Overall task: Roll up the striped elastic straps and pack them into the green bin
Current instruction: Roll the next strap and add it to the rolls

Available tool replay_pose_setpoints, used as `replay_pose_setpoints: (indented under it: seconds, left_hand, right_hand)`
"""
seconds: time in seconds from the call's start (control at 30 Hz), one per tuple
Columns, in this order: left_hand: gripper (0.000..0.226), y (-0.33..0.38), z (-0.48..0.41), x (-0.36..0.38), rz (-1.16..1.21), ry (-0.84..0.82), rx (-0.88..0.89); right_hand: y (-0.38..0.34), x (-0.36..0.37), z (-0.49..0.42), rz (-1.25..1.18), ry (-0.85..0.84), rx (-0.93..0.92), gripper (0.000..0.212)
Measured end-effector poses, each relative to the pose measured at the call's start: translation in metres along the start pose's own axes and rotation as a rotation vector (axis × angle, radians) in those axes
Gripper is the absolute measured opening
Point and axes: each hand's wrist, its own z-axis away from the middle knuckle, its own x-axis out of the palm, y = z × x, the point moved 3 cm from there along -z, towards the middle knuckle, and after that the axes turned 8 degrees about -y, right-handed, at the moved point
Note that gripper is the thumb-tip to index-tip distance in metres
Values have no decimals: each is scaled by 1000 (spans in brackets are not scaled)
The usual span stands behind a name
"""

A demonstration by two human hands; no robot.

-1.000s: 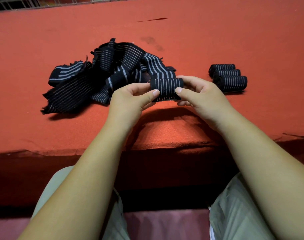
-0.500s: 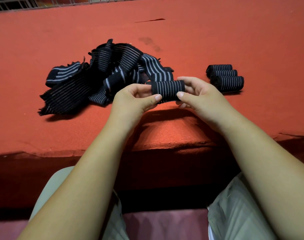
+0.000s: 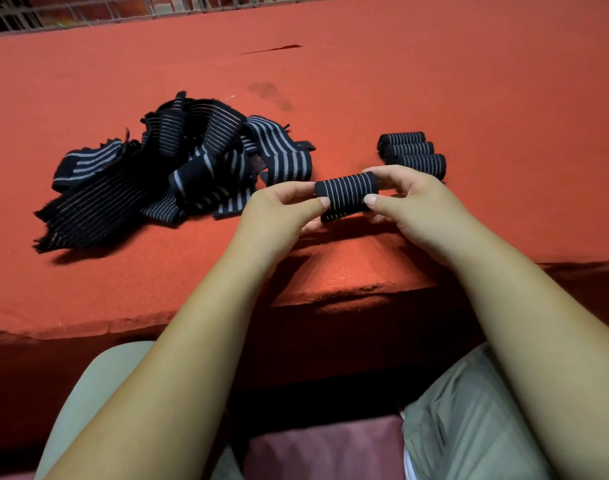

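a rolled strap [image 3: 346, 196] is being pinched at both ends — left hand [image 3: 278, 216] and right hand [image 3: 413, 206] curled round it, just above the table [image 3: 469, 81]. rolling is judged finished; next it is to be set beside the three rolls [image 3: 412, 153] — the bin is not being shown, and the pile [image 3: 164, 171] is waiting.

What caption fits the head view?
Left hand and right hand pinch a rolled strap between loose strap pile and three finished rolls.

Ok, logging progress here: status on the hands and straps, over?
Left hand and right hand pinch one rolled strap. Three finished rolls on red table, loose pile left. No bin visible.
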Motion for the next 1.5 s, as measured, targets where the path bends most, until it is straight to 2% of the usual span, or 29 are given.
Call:
replay_pose_setpoints:
  seconds: [0.3,0.43,0.7,1.17,1.5]
  left_hand:
    - [27,-8,-27,53,-3,-23,-36]
    - [28,-10,-41,78,-52,-30,-50]
    - [25,-12,-70,113,-164,-48,-25]
    - [32,-27,-86,133,-347,89,122]
    - [30,-21,-82,135,-507,114,129]
  right_hand:
    - [23,-41,2,53,69,92,47]
    - [33,-59,2,-48,148,159,38]
    - [55,-91,-4,85,242,200,34]
    - [67,-93,-11,75,323,202,36]
    - [70,-91,-12,225,308,234,32]
